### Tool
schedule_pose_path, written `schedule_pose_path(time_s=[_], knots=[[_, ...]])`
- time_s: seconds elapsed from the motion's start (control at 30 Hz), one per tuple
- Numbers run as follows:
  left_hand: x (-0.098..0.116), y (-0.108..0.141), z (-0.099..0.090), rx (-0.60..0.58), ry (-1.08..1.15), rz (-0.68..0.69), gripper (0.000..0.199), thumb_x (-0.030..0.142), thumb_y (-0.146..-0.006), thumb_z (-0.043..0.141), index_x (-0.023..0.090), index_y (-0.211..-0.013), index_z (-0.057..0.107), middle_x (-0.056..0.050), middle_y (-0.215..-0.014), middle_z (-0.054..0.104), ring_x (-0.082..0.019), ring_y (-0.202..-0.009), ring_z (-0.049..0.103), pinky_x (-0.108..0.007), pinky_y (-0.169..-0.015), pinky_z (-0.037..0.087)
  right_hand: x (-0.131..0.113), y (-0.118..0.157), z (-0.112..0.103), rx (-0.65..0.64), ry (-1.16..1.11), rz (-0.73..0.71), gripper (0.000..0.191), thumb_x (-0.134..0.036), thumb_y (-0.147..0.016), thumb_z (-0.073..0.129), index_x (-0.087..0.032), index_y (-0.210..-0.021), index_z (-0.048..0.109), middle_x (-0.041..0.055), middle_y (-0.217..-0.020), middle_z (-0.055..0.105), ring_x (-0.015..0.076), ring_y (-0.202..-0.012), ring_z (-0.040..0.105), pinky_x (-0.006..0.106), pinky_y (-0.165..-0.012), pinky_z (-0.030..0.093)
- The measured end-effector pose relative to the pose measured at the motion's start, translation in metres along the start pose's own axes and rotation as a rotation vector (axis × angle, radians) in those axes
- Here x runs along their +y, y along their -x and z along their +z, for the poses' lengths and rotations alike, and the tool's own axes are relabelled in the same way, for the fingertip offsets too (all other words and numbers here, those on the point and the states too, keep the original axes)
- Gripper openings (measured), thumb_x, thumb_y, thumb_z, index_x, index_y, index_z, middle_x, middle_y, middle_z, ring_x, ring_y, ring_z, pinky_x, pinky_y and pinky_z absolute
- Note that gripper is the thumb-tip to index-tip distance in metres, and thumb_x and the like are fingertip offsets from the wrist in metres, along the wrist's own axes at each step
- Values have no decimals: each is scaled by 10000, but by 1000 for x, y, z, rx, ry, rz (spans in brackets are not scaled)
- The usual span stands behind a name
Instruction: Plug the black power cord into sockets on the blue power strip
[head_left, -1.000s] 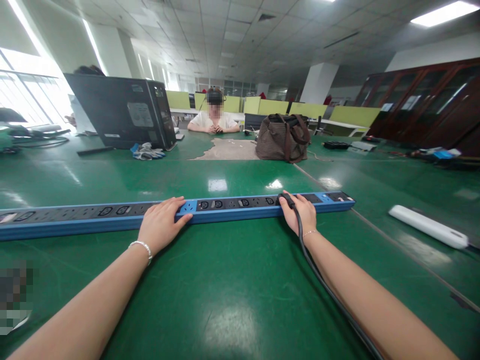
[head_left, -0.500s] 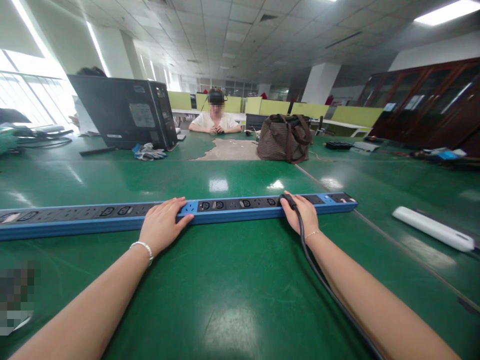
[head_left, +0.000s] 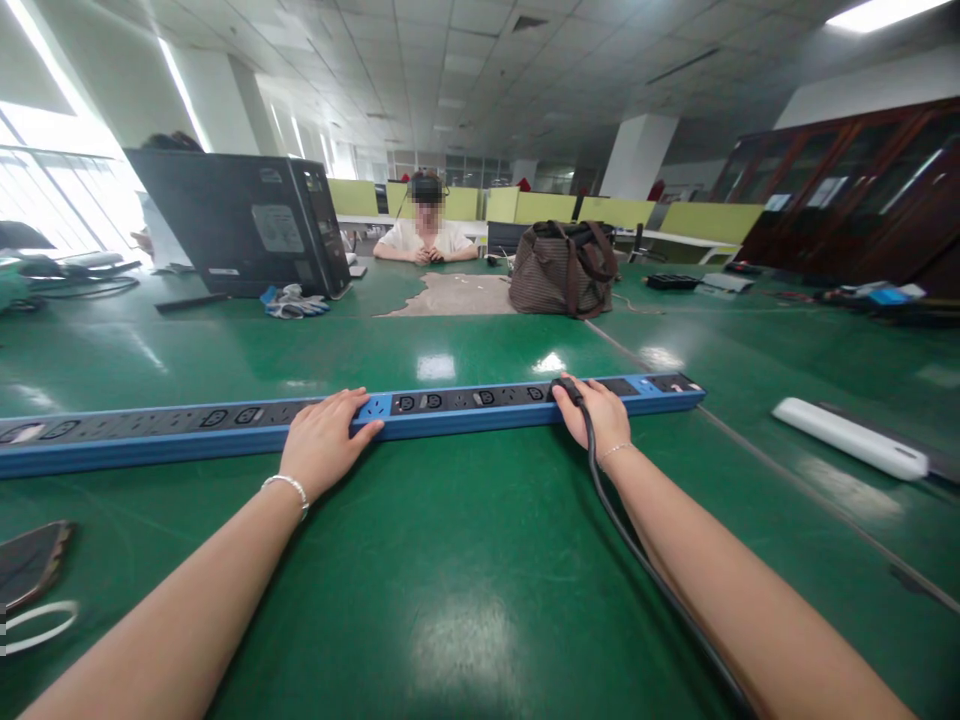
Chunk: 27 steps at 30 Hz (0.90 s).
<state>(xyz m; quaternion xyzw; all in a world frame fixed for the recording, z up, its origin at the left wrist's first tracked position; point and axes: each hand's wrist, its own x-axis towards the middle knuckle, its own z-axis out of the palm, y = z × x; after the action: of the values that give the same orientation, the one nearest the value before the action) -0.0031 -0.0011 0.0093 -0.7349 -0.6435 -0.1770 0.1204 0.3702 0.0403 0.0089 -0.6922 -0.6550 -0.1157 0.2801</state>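
Observation:
A long blue power strip [head_left: 480, 415] with black socket panels lies across the green table. My left hand [head_left: 324, 438] grips it left of the middle, fingers over the top and thumb along the near side, beside a blue socket. Toward its right end, my right hand [head_left: 596, 412] is closed on a black plug [head_left: 566, 388] at one of the sockets. How deep the plug sits cannot be made out, as fingers partly cover it. From the plug a black cable [head_left: 637, 555] runs down past my right forearm toward the bottom edge.
A white bar-shaped object [head_left: 851, 437] lies at the right. At the left edge is a phone [head_left: 34, 565] by a white loop. Farther back stand a black computer case [head_left: 232, 225], gloves [head_left: 292, 302] and a brown bag [head_left: 559, 270]. A person [head_left: 425, 240] sits opposite.
The whole view has shifted slightly, so the strip's right end appears a little farther left and higher. Both hands keep their places on the strip and the plug.

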Motion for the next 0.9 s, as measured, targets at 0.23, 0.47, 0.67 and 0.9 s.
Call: schedule_pose_path(time_s=[0.23, 0.47, 0.67, 0.9], knots=[[-1, 0, 1, 2, 3, 10, 513, 500, -875, 384, 163, -1237, 519, -92, -1322, 543, -259, -1210, 494, -438, -996, 376, -4, 6, 14, 110, -93, 49, 393, -426, -864, 451, -226, -1141, 646, 94, -1103, 673, 248, -1129, 547, 463, -1010, 316], [-2, 0, 1, 9, 6, 10, 509, 506, -872, 391, 171, -1233, 519, -91, -1311, 552, -255, -1207, 498, -434, -990, 380, -4, -5, 11, 257, -436, 187, 443, -477, -845, 421, -168, -993, 700, 105, -970, 712, 234, -960, 625, 399, -949, 382], [-2, 0, 2, 20, 25, 16, 507, 511, -870, 382, 174, -1217, 531, -89, -1302, 560, -257, -1205, 500, -436, -990, 376, -32, 3, -4, 149, -627, 181, 457, -525, -820, 449, -187, -992, 705, 73, -910, 722, 237, -911, 638, 351, -847, 452], [-2, 0, 1, 21, 36, 8, 498, 507, -867, 386, 187, -1220, 532, -87, -1300, 563, -246, -1214, 492, -427, -998, 368, -112, 24, 6, -59, -624, -58, 330, -418, -860, 475, -233, -1056, 664, 36, -1051, 698, 197, -1022, 610, 415, -1057, 282]])
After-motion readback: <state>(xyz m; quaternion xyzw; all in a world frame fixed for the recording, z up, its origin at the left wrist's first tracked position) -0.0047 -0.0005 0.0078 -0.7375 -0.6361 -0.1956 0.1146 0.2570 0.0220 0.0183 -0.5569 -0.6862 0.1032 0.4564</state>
